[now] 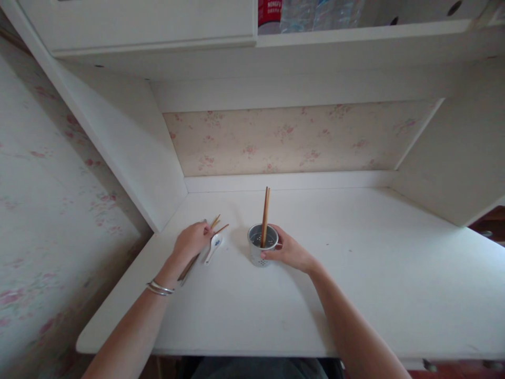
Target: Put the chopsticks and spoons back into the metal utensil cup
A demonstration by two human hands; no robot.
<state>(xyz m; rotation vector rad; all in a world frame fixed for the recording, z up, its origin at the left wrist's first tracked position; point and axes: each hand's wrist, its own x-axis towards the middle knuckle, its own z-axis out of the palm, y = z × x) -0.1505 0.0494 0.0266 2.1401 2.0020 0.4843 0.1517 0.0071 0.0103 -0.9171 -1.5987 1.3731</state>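
Note:
A light metal utensil holder (255, 257) with round holes in its wall stands upright on the desk. A pair of wooden chopsticks (265, 213) leans nearly upright inside it. My right hand (290, 251) is wrapped round the holder's right side, thumb in front. To the left, my left hand (193, 239) is closed over several loose chopsticks (190, 267) lying slantwise, fingertips pinched near their far ends; the hand hides their middle. Just right of that hand lies a white ceramic spoon (214, 246) with a blue mark in its bowl.
The white desk (300, 310) has a side panel (118, 126) at left and another at right. Overhead, a shelf (355, 39) holds clear plastic bottles (315, 16) and a red package (269, 11). Flowered wallpaper (292, 139) covers the back.

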